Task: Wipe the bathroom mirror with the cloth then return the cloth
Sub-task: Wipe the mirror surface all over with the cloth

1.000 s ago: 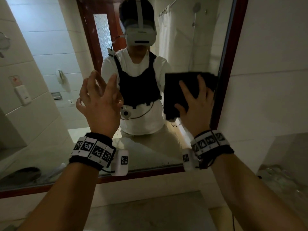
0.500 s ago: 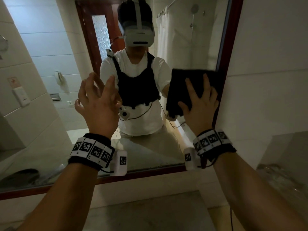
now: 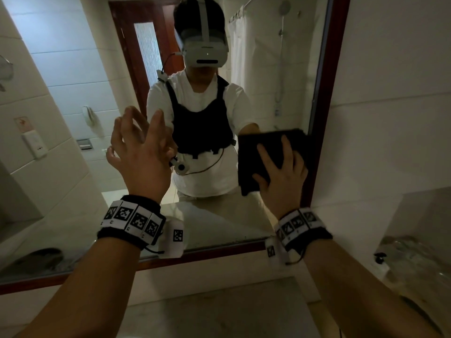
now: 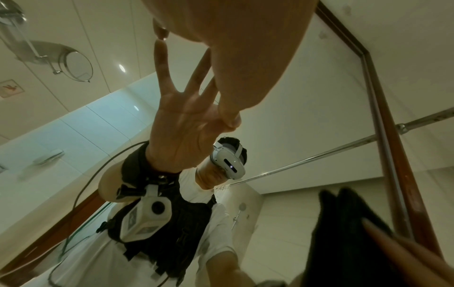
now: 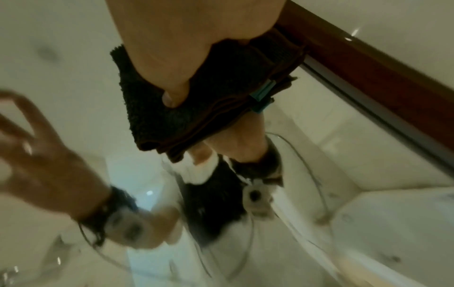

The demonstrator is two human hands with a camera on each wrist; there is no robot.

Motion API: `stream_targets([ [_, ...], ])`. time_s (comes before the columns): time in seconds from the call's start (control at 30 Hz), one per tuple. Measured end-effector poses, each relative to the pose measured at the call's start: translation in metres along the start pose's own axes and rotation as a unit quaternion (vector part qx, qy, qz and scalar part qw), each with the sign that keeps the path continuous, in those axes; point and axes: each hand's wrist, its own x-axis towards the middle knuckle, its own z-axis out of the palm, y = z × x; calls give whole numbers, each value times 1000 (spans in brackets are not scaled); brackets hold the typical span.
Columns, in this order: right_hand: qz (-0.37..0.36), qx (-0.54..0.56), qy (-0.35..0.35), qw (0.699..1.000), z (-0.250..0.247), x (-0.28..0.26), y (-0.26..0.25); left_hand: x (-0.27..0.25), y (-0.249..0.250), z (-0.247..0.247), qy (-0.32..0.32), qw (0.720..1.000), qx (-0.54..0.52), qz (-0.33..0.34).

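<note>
The wall mirror [image 3: 73, 69] has a dark red wooden frame [image 3: 324, 118]. My right hand [image 3: 280, 176] lies flat, fingers spread, and presses a folded dark cloth [image 3: 251, 154] against the glass beside the right frame edge. In the right wrist view the cloth [image 5: 221, 93] sits under my thumb and palm [image 5: 159, 48], and the picture is blurred. My left hand [image 3: 140, 152] is raised left of centre with spread fingers and holds nothing. In the left wrist view its fingertips [image 4: 159, 33] meet their reflection on the glass. The cloth [image 4: 343, 233] shows at the lower right there.
A pale stone countertop [image 3: 219, 313] runs below the mirror. White tiled wall [image 3: 390, 118] stands right of the frame, with clear glassware [image 3: 415, 252] on the counter there. A round shaving mirror [image 4: 76, 66] hangs on the left wall.
My right hand has slid the cloth downward along the mirror's right edge. The left hand has stayed raised in about the same place.
</note>
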Motion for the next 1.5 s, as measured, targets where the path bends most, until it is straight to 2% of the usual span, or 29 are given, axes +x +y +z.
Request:
stream_targets([
  [0.2,3,-2,37,999,-41,90,-22,1,-1,-1,6,1000,-2,4],
  [0.3,7,-7,36,999,-52,106,-28,1,-1,0,1,1000,-4,3],
  [0.43,1,-5,46,999,-40,83,-24,1,-1,1,1,1000,-2,0],
  [0.6,-29,-20,-8,999,-2,-1,-7,1,-2,2,5,1000,-4,-1],
  [0.67,-36,-22,-16,999,6,-16,-5,1,0,4,8,1000,-5,1],
  [0.77,-59,-12,-4,998,1,2,-18,0,0,4,9,1000,-6,-2],
  [0.97,-117,-22,18,993,-29,83,-80,1,-5,1,4,1000,-1,4],
  [1.03,-122,-35,21,992,-34,94,-87,2,-5,0,0,1000,4,7],
  [1.13,-118,-29,20,992,-27,77,-88,1,-4,-1,-2,1000,3,7],
  [1.3,-173,-44,-48,983,0,7,-76,1,-4,-1,-3,1000,-2,10],
  [1.43,-193,-44,-50,979,1,5,-63,1,-4,-1,-11,1000,8,9],
  [1.5,-177,-37,-43,983,-6,14,-59,1,-4,-1,-15,1000,13,14],
])
